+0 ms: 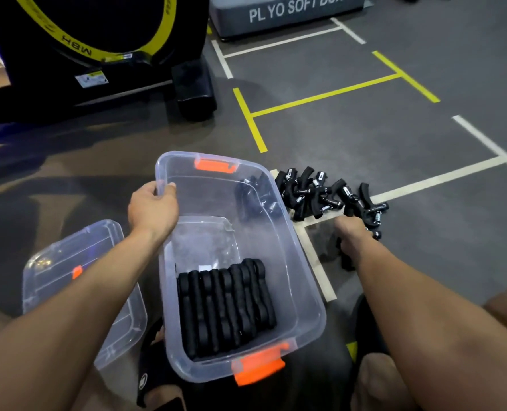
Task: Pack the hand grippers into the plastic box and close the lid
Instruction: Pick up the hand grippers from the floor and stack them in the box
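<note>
Packing is partly done. A row of grippers [225,307] lies at the near end of the box [308,292], and a loose pile [320,192] waits on the floor [364,129] just right of its far end. The left hand [153,207] curls over the box's far-left rim, steadying it. The right hand [351,237] reaches into the pile's near edge, apparently closed on one gripper, though its fingers are hidden. The next move calls for lifting that gripper into the box beside the row. The lid [68,280] lies left, not yet needed.

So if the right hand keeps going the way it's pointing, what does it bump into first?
Most likely the pile of loose grippers on the floor. The right hand points up and away toward them and already looks to be at the nearest one, though blur hides its fingers.
</note>
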